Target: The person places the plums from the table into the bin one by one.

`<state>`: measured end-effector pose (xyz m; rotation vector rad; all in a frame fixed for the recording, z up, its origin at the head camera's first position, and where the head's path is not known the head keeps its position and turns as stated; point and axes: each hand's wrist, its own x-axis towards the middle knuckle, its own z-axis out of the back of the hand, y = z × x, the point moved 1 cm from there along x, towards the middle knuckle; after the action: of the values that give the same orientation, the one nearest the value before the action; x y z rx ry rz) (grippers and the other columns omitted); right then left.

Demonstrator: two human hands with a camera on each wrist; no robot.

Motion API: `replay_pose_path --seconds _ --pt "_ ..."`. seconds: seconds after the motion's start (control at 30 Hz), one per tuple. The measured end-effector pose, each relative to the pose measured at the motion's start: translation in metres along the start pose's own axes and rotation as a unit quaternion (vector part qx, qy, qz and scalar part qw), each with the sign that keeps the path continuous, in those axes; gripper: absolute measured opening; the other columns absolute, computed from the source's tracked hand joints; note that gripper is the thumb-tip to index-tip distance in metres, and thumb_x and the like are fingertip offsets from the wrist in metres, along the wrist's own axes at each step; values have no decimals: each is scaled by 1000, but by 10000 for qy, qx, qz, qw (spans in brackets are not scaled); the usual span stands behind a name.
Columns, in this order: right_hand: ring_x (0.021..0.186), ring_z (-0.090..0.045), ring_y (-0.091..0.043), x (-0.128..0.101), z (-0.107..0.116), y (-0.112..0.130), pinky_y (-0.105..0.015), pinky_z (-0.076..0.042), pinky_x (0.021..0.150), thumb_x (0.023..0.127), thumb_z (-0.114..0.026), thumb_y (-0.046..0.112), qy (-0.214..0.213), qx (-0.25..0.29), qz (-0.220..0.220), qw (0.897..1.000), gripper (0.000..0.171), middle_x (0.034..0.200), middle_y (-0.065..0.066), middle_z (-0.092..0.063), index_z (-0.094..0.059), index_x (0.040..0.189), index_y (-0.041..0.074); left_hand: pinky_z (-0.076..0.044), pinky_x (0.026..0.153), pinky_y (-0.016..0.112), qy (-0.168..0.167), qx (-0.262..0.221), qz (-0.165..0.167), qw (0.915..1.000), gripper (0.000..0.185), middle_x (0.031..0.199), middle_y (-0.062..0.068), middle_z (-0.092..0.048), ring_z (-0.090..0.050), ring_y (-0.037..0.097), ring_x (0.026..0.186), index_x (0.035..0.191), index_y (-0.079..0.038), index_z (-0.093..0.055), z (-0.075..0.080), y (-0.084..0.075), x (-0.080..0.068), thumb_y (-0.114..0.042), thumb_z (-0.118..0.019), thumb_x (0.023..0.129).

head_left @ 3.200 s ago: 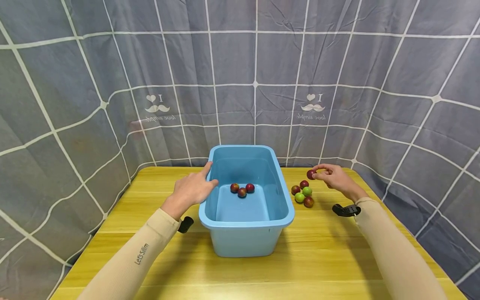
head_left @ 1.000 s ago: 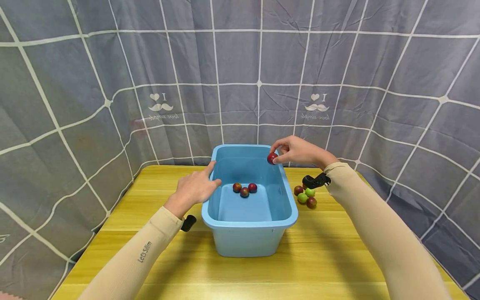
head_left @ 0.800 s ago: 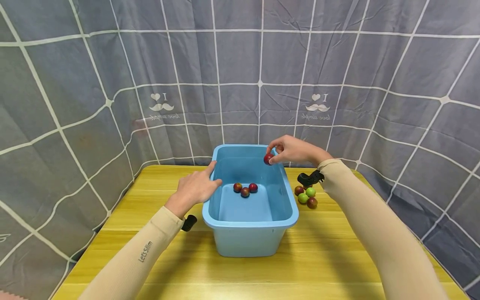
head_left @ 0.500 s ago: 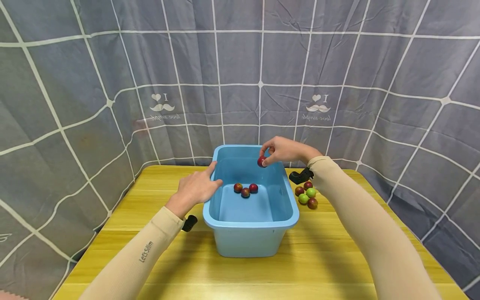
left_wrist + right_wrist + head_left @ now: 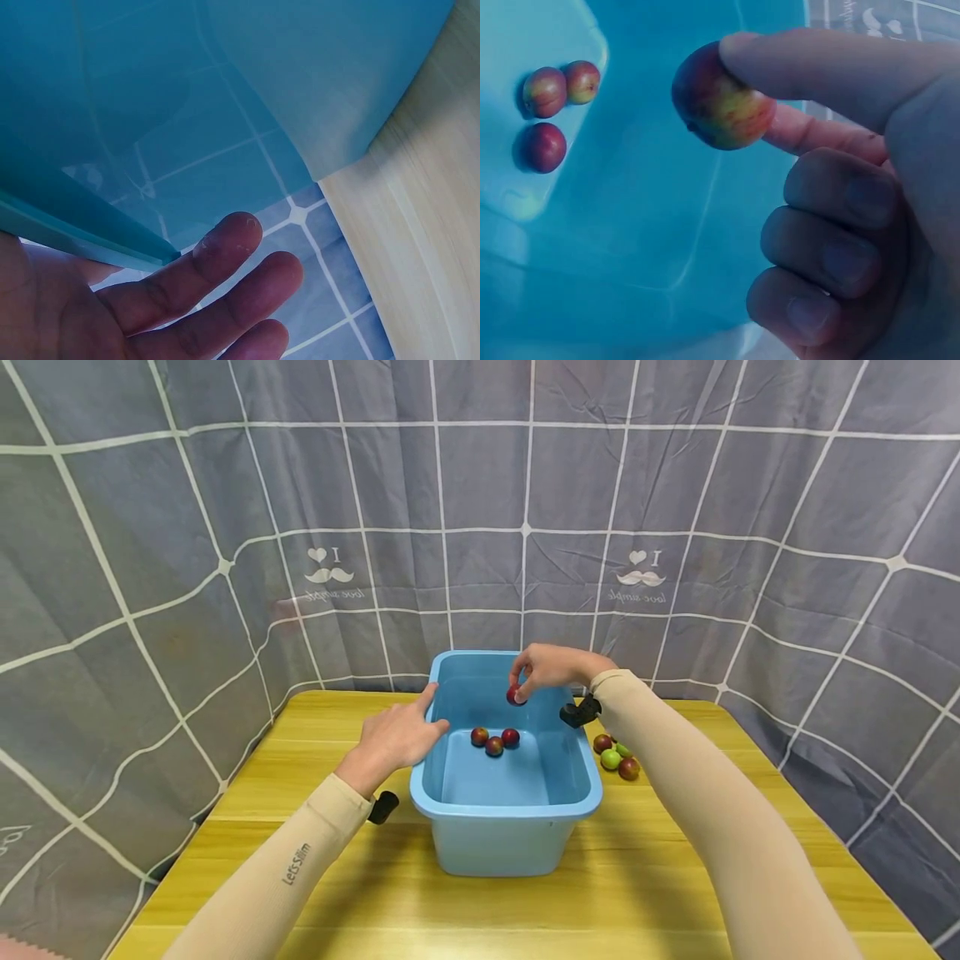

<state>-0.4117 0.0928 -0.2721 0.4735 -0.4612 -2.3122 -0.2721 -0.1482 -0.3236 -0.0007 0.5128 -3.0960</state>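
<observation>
**Red plum held over the blue tub**

Now your counter (image 5: 225,827) carries, dead centre, a blue tub (image 5: 507,842) set against a grey checked curtain (image 5: 187,527). Your left hand (image 5: 397,737) rests against the tub's left rim with fingers straight and relaxed, gripping nothing; the left wrist view shows those fingers (image 5: 225,259) lying beside the tub's outer wall. Your right hand (image 5: 551,667) hangs over the tub's far end, thumb and forefinger pinching a red plum (image 5: 514,696), the other fingers curled behind it. That plum is in the air above the tub's floor, clear of the walls. Three plums (image 5: 494,741) lie bunched on the tub's floor below it. A small heap of red and green plums (image 5: 617,756) waits on the counter just right of the tub. By the look of it, you are at the drop: the next move calls for loosening the pinch low enough that the plum does not bounce.
</observation>
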Motion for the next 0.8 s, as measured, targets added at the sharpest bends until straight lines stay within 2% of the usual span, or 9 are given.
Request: replay_pose_path --seconds 0.2,0.4,0.6,0.8 --pt "72 -50 -18 8 -5 0 -30 -40 64 89 -75 19 284 -97 -334 9990 14 83 -1 -61 -72 100 14 -38 49 34 -7 -21 5 10000 76 64 7 -53 -49 24 53 164 -27 -15 1 -1 0 -54 -44 99" --pt "60 -38 -13 17 -11 -1 -28 -33 57 88 -75 17 501 -187 -500 9973 13 81 -1 -58 -71 100 14 -38 50 35 -15 12 18 10000 76 64 7 -53 -50 24 54 164 -27 -15 1 -1 0 -54 -44 99" --pt "64 -40 -15 23 -17 0 -28 -31 59 88 -75 18 748 -247 -669 9946 16 87 -2 -59 -70 102 14 -36 48 33 -8 9 30 10000 75 60 6 -50 -46 22 51 164 -27 -15 1 0 -1 -53 -44 99" --pt "58 -35 -13 27 -20 -2 -27 -29 55 89 -74 18 984 -397 -870 9905 13 87 0 -61 -71 101 16 -38 49 34 27 19 46 10000 76 64 7 -53 -50 24 54 164 -28 -14 0 -2 0 -54 -43 99"
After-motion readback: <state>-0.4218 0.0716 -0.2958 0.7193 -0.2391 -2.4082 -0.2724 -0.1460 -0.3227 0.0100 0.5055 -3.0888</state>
